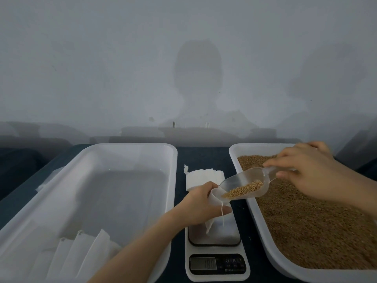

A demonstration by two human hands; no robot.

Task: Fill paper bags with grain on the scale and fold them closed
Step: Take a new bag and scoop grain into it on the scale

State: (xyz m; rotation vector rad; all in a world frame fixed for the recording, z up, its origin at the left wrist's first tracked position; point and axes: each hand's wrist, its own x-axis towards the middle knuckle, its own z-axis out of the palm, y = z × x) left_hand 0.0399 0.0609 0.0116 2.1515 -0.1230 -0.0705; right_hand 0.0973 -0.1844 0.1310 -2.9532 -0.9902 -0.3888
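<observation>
2 hands, left [201, 203] gripping bag [210, 226] over scale [223, 233], right [312, 172] gripping scoop [244, 185] at bag's mouth

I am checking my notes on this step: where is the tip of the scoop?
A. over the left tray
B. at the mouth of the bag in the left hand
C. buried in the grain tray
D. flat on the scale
B: the right hand holds the scoop with its tip at the open bag that the left hand grips over the scale.
</observation>
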